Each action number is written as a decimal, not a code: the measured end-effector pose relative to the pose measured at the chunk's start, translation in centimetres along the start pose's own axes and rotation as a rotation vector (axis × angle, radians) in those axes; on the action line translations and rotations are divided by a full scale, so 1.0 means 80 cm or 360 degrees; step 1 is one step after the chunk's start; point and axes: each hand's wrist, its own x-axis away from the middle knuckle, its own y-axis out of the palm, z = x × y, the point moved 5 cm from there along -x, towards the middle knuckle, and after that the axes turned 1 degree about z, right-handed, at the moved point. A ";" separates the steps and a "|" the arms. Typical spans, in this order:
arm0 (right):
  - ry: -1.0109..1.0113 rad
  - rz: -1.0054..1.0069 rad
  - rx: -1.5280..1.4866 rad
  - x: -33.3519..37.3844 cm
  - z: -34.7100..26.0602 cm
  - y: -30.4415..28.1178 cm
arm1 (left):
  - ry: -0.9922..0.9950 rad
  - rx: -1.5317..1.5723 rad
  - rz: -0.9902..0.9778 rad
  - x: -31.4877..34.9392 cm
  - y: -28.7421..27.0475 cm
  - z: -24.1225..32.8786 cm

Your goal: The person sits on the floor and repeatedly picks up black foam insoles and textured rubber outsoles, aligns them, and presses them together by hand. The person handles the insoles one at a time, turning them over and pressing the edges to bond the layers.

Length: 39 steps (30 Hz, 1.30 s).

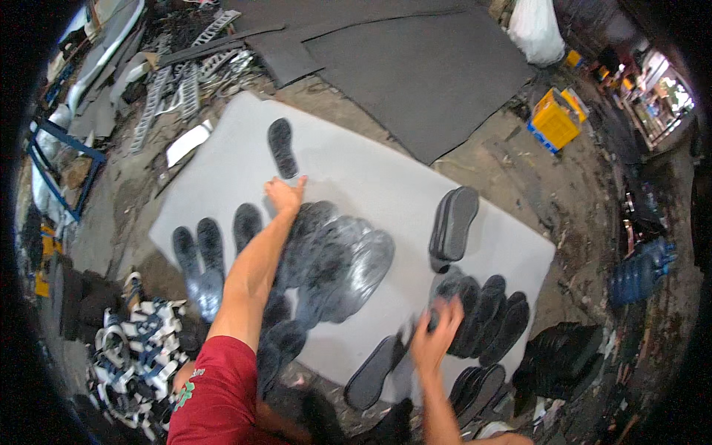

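My left hand (285,196) reaches across the pale grey board, fingers and thumb closed at the lower end of a black shoe sole (281,147). My right hand (436,335) is curled around a small dark thing I cannot make out, blurred by motion. Close to it lie a dark grey sole (370,373) and a row of black soles (489,304). Under my left forearm spread several glossy black soles (348,259), some overlapping. A pair of soles (211,245) lies at the board's left, and a small stack of soles (454,222) at the right.
The pale board (393,185) rests on a dirty floor. Beyond it lie dark sheets (423,74). A yellow crate (555,120) and a white sack (535,30) stand far right, a blue water bottle (639,271) at right. White and dark straps (137,356) heap at lower left.
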 end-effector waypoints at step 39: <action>0.1934 -0.0728 -0.2140 0.393 0.013 -0.177 | 0.0882 -0.0284 -0.0835 0.630 -0.173 -0.008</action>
